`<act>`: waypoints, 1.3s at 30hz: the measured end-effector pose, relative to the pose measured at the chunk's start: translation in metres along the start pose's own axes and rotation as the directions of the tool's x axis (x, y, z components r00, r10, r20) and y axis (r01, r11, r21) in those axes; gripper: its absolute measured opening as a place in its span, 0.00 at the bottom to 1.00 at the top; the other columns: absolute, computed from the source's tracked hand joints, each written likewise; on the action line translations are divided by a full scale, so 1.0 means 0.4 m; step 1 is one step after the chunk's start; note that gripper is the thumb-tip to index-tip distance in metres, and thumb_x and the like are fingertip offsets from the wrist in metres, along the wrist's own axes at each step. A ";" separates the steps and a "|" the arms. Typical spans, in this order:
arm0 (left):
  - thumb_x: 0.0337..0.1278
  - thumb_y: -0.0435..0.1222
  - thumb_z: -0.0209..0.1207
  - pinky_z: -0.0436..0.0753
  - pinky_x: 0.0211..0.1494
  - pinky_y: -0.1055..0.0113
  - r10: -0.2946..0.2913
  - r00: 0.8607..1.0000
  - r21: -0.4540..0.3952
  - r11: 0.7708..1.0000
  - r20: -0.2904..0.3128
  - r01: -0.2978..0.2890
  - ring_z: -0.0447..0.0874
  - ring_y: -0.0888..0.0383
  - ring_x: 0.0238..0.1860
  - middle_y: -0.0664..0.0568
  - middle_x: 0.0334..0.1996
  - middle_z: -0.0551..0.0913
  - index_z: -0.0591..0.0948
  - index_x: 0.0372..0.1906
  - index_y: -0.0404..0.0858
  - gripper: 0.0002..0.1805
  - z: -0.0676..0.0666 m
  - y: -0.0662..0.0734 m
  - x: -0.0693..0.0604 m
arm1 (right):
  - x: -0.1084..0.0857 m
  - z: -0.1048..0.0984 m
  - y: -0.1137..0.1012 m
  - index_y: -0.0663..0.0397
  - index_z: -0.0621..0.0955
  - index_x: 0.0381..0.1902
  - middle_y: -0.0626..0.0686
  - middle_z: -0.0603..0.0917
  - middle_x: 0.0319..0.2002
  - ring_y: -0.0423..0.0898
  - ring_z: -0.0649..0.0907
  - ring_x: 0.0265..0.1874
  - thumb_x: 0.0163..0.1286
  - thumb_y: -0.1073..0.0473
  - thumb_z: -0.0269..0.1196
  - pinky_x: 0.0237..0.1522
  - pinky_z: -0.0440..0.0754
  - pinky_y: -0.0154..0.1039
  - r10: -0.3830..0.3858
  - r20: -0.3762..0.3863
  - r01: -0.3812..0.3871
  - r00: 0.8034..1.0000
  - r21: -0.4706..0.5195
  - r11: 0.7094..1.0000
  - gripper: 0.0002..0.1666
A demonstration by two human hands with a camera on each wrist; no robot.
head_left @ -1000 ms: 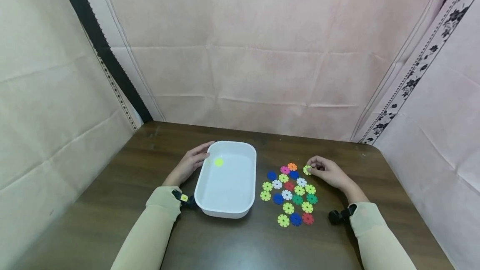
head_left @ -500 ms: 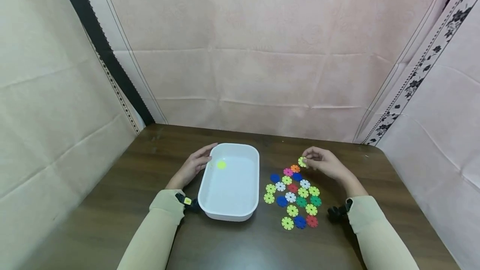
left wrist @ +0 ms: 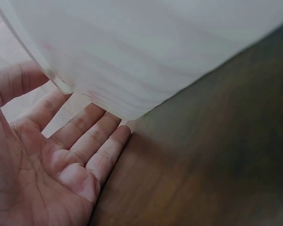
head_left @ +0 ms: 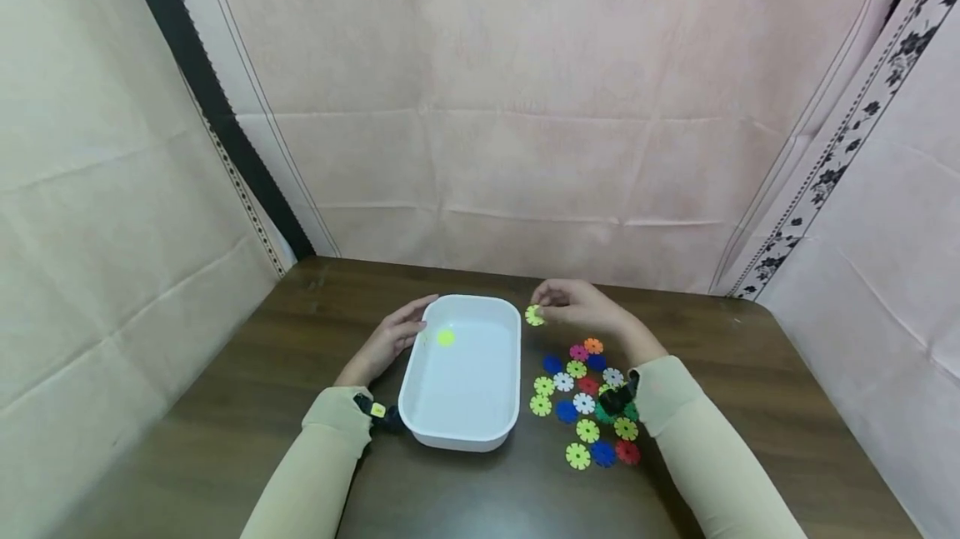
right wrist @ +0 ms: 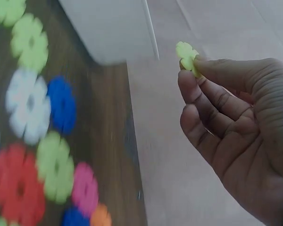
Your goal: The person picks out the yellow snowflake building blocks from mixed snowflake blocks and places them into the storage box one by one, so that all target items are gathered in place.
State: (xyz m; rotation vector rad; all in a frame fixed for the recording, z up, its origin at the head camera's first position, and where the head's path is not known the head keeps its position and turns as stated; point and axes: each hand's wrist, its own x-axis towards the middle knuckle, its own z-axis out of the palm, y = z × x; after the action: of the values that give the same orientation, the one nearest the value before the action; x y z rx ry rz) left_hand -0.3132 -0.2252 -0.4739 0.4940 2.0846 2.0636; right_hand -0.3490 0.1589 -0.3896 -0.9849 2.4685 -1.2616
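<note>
The right hand (head_left: pixel 573 304) pinches a yellow-green flower disc (head_left: pixel 534 316) just right of the white tray's far right corner; the right wrist view shows the disc (right wrist: pixel 187 57) between thumb and fingertips of the hand (right wrist: pixel 236 117). At the tray's (head_left: pixel 459 442) far left corner rests the left hand (head_left: pixel 386 341), thumb at the rim. In the left wrist view its fingers (left wrist: pixel 92 134) lie fairly straight against the outside of the tray (left wrist: pixel 132 56). A round yellow-green piece (head_left: pixel 446 337) lies inside the tray.
Right of the tray, several flower discs lie on the brown table (head_left: pixel 420 506), among them a red one (head_left: pixel 627 451) and a blue one (head_left: pixel 603 453). The right wrist and sleeve (head_left: pixel 697 431) pass over some. Pale cloth (head_left: pixel 525 156) hangs behind the table.
The right hand has carried the pinched yellow-green disc left, from above the loose discs to beside the tray. The left hand has stayed at the tray.
</note>
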 end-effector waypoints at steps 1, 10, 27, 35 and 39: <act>0.71 0.36 0.52 0.77 0.62 0.65 -0.001 1.000 0.004 1.000 0.003 0.001 0.75 0.53 0.66 0.48 0.72 0.69 0.68 0.75 0.47 0.28 0.001 -0.003 -0.002 | 0.014 0.013 -0.008 0.46 0.82 0.48 0.49 0.86 0.41 0.52 0.85 0.42 0.72 0.55 0.65 0.47 0.84 0.47 -0.009 0.020 0.010 1.000 -0.006 1.000 0.09; 0.71 0.35 0.52 0.77 0.62 0.64 0.008 1.000 -0.009 1.000 0.004 -0.008 0.73 0.48 0.67 0.46 0.72 0.69 0.67 0.75 0.45 0.29 0.001 -0.001 -0.003 | 0.143 0.115 -0.079 0.49 0.82 0.49 0.46 0.88 0.40 0.44 0.87 0.39 0.74 0.59 0.62 0.45 0.84 0.41 -0.077 0.221 0.102 0.972 -0.107 0.989 0.08; 0.71 0.34 0.51 0.78 0.61 0.65 0.009 0.999 -0.043 0.999 0.031 -0.008 0.69 0.41 0.69 0.42 0.73 0.67 0.65 0.76 0.42 0.30 0.000 0.004 -0.002 | 0.239 0.223 -0.077 0.48 0.85 0.46 0.43 0.86 0.40 0.41 0.82 0.38 0.71 0.63 0.62 0.47 0.82 0.38 0.065 0.267 0.072 0.961 -0.473 0.878 0.09; 0.71 0.34 0.52 0.78 0.61 0.64 -0.002 1.000 -0.048 0.999 0.030 0.003 0.72 0.46 0.68 0.44 0.72 0.68 0.66 0.76 0.43 0.30 -0.001 -0.003 0.001 | 0.235 0.226 -0.082 0.51 0.84 0.48 0.47 0.86 0.46 0.42 0.82 0.44 0.72 0.59 0.63 0.54 0.82 0.42 0.064 0.237 0.058 0.969 -0.476 0.877 0.09; 0.71 0.34 0.52 0.79 0.61 0.64 0.012 1.000 -0.051 0.999 0.023 -0.010 0.73 0.47 0.67 0.43 0.72 0.68 0.66 0.76 0.43 0.30 -0.004 0.001 0.000 | 0.236 0.222 -0.084 0.53 0.84 0.47 0.47 0.86 0.44 0.41 0.83 0.43 0.72 0.59 0.62 0.53 0.82 0.40 0.013 0.246 0.106 0.969 -0.464 0.879 0.09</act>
State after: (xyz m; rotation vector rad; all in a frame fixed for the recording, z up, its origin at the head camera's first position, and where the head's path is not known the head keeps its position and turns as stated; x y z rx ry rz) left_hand -0.3134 -0.2266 -0.4734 0.5205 2.0160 2.1002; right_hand -0.3646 0.0271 -0.4069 -1.2277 2.6133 -0.4953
